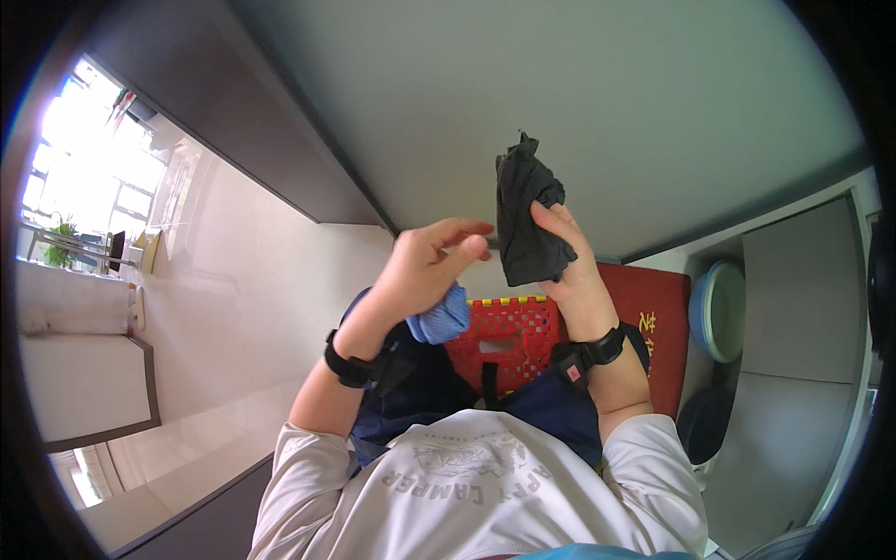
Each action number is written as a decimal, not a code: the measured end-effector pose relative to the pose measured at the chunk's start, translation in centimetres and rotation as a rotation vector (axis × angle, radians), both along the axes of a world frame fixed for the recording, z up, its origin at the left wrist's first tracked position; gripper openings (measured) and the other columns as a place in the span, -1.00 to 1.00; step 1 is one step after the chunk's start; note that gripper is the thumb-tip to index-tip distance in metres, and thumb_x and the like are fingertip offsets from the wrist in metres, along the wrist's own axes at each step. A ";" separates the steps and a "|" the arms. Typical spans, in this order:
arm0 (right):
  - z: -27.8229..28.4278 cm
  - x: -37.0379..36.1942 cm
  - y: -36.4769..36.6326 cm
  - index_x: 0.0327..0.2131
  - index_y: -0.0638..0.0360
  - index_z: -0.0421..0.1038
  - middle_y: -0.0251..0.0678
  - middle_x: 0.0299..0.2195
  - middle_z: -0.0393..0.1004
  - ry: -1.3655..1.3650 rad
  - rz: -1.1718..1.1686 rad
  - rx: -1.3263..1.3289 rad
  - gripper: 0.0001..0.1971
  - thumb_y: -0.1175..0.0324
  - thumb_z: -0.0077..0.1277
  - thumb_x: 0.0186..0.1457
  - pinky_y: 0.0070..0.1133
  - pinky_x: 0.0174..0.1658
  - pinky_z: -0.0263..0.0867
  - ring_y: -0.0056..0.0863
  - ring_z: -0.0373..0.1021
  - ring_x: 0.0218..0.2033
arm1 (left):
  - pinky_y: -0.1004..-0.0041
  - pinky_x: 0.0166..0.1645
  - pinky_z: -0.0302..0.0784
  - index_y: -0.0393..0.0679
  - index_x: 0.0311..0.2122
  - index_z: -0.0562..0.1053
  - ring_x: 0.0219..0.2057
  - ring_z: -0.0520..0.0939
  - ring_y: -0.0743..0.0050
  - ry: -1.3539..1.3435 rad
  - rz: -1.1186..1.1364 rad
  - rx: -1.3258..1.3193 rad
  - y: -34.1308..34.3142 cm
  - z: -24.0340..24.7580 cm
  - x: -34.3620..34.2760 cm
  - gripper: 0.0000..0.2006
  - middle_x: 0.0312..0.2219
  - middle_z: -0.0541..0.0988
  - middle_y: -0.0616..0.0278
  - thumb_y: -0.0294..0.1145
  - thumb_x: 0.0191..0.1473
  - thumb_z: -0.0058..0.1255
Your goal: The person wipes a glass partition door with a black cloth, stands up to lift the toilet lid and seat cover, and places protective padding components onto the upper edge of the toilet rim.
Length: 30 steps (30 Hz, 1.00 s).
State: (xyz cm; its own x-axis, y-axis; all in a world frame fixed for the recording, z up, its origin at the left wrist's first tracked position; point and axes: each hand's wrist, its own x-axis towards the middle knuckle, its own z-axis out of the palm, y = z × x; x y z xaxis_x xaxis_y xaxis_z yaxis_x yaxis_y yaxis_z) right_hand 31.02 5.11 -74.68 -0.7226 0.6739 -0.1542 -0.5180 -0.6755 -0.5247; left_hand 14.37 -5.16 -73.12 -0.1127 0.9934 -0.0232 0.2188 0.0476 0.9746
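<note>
- Black cloth: a crumpled dark piece, held up high in front of the pale grey surface that fills the top of the view. Its upper end sticks out above the hand in a bunched, pointed clump; its lower part hangs down over the palm.
- Right hand: fingers closed around the black cloth, thumb side pressing the fabric against the palm. A black strap with a small red mark sits on the wrist.
- Left hand: raised just beside the right hand, near the cloth but apart from it. Its fingers are curled and close together, index fingertip bent towards the thumb, and I cannot tell whether they pinch anything. A black wristband is on this wrist too.
- Blue cloth: a light-blue bunched piece just below the left hand; whether the hand grips it cannot be told.
- Red basket: a plastic one with a grid of holes and a yellow rim strip, behind and below both hands, between the forearms.
- Navy cloth: dark blue fabric lies around the basket and over the person's front.
- Shirt: light grey, with long sleeves, at the lower edge.
- Basin: a pale blue round one stands on edge at the right, beside a red panel.
- Window: bright, far left, with a small green plant at it.
</note>
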 end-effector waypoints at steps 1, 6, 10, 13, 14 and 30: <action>0.0 0.2 -0.1 -0.12 0.23 0.36 -0.23 -0.22 0.46 0.035 0.076 0.017 -0.71 0.45 0.00 0.02 -0.50 -0.15 0.38 -0.41 0.44 -0.23 | 0.53 -0.27 0.47 -0.30 -0.13 0.44 -0.33 0.56 0.57 -0.063 -0.020 0.018 0.1 0.1 0.8 -0.69 -0.37 0.58 0.21 -0.26 0.14 -0.05; -0.5 1.1 -0.3 -0.11 0.22 0.36 -0.26 -0.22 0.46 0.009 0.013 0.107 -0.71 0.44 0.00 0.05 -0.53 -0.16 0.38 -0.45 0.43 -0.23 | 0.65 -0.42 0.41 -0.29 -0.18 0.44 -0.47 0.52 0.71 -0.136 0.064 0.119 0.5 0.2 2.8 -0.73 -0.43 0.57 0.23 -0.34 0.06 0.07; 0.3 2.2 -0.7 -0.10 0.22 0.36 -0.28 -0.20 0.46 -0.040 0.003 0.218 -0.71 0.47 -0.01 0.06 -0.55 -0.16 0.37 -0.49 0.42 -0.22 | 0.71 -0.49 0.31 -0.28 -0.20 0.41 -0.58 0.42 0.81 -0.113 0.096 0.067 0.4 1.7 3.6 -0.74 -0.50 0.53 0.32 -0.48 -0.03 0.10; 0.5 2.9 -0.9 -0.09 0.22 0.35 -0.29 -0.19 0.45 -0.080 -0.008 0.272 -0.70 0.50 0.00 0.05 -0.56 -0.13 0.36 -0.52 0.41 -0.20 | 0.73 -0.46 0.32 -0.29 -0.20 0.40 -0.56 0.43 0.81 -0.055 0.087 0.061 0.4 2.0 3.9 -0.75 -0.54 0.50 0.37 -0.57 -0.05 0.08; 0.3 3.2 -0.8 -0.08 0.22 0.34 -0.30 -0.19 0.46 -0.086 -0.027 0.303 -0.69 0.51 0.00 0.05 -0.56 -0.12 0.36 -0.53 0.41 -0.20 | 0.73 -0.47 0.31 -0.29 -0.22 0.41 -0.58 0.41 0.82 -0.005 0.096 0.094 0.5 1.9 4.0 -0.76 -0.57 0.49 0.38 -0.59 -0.07 0.08; -0.3 1.7 -3.3 -0.17 0.23 0.25 -0.41 -0.32 0.39 -0.184 -0.403 0.380 -0.71 0.55 0.05 0.01 -0.69 -0.19 0.29 -0.67 0.35 -0.27 | 0.55 -0.56 0.34 -0.19 -0.27 0.45 -0.72 0.40 0.53 0.234 0.328 0.193 0.8 -0.2 6.4 -0.74 -0.65 0.49 0.27 -0.48 -0.17 0.10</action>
State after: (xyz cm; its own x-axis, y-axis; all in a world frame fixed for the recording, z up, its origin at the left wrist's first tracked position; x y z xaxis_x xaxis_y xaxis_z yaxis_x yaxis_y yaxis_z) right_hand 32.70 1.84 -74.99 -0.3816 0.9228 0.0532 -0.5725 -0.1908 -0.7974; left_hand 20.77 -4.39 -73.33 -0.4026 0.8878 0.2231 0.4381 -0.0272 0.8985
